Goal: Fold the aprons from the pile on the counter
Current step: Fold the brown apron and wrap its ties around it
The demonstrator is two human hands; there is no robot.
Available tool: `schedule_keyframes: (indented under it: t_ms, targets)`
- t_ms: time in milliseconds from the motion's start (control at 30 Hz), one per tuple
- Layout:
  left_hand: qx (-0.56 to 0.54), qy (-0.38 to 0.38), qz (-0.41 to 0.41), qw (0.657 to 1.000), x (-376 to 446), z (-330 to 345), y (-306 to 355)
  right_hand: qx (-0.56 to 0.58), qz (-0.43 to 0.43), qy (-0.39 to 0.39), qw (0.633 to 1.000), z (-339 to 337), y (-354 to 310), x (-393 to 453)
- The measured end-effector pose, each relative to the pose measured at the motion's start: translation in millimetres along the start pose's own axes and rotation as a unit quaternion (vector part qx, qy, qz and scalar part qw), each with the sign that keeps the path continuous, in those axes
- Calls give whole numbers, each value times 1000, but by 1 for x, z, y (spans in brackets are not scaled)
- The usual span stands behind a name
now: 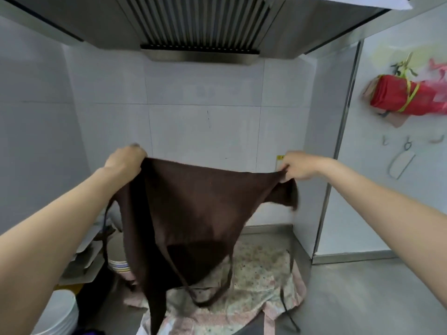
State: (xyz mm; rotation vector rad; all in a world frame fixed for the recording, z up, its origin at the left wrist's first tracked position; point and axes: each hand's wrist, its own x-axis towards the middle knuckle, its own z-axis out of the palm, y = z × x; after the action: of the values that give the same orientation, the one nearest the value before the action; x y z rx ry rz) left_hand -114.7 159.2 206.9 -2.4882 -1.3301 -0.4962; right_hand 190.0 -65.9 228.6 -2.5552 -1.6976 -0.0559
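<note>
— Two hands are up, and both have cloth in them; the left hand (125, 158) is clenched round one top corner of the brown apron (193, 209) at about ten o'clock, and the right hand (298, 168) pinches the far edge at about two o'clock. So what counts as doing this well?

— Getting the top edge straight first, I'd say; just now it sags between the grips and slopes down toward two o'clock, and a loose flap hangs past the right hand, so that grip looks to sit inboard of the true corner; I'd work the fingers out along the hem until the corner itself is held.

— And the straps (210, 281)?

— They dangle in loops off the lower part at six o'clock, over the floral apron (261, 281) spread flat on the steel desk (377, 298); if they trail under a fold they'll bunch it, so tuck them inside.

— Where to lay it?

— Judging from the layout, on the floral cloth or the bare steel toward four o'clock; keep away from eight o'clock, since the stacked white plates (61, 313) and the striped bowls (119, 265) sit near the hanging hem and a swinging strap could catch them.
</note>
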Motion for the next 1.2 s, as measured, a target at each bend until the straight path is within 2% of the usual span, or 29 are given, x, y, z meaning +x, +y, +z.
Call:
schedule_keyframes:
  t_ms: [100,167,233,267,333,400,433,467,533,600,633,700,733,767,833,867,933,967,1067,1200]
  targets:
    - [19,-92,-18,995,-3,19,12,180,78,-60,979,8,17,1]
    - [31,-145,-24,989,2,24,21,321,125,-111,932,7,27,2]
    - [44,-181,2,982,7,25,31,428,161,-117,881,2,44,5]
    - [40,-201,21,978,6,24,38,462,176,-108,863,0,53,8]
    - [-6,-252,68,965,-6,21,59,468,199,-57,859,-7,73,14]
    - [-90,-313,133,936,-26,27,90,426,227,67,873,-12,91,29]
    - [-158,-359,160,906,-39,30,110,412,245,149,865,-16,95,36]
    - [-253,-421,176,853,-52,33,131,391,255,235,852,-20,96,43]
    - [-454,-505,183,710,-74,45,162,271,236,376,854,-24,75,64]
    - [-571,-535,166,600,-86,61,182,210,167,444,855,-21,44,85]
    - [-615,-544,139,553,-89,75,185,216,118,441,863,-12,25,101]
    - [-665,-559,66,490,-94,106,182,245,37,380,891,17,-12,131]
    - [-679,-569,6,464,-102,133,174,262,10,322,910,49,-35,153]
    - [-671,-584,-43,454,-109,150,169,268,-6,269,925,67,-48,161]
    - [-643,-598,-144,456,-129,194,156,246,-34,113,962,130,-78,186]
    - [-624,-600,-178,468,-141,215,150,223,-40,39,973,161,-91,192]
    - [-572,-613,-248,486,-164,251,136,188,-44,-61,979,228,-116,201]
    - [-544,-620,-275,494,-174,266,130,186,-49,-85,978,252,-125,201]
    - [-517,-616,-342,486,-190,299,119,228,-71,-148,960,304,-143,191]
    - [-469,-613,-355,527,-192,320,112,297,-59,-224,926,321,-131,183]
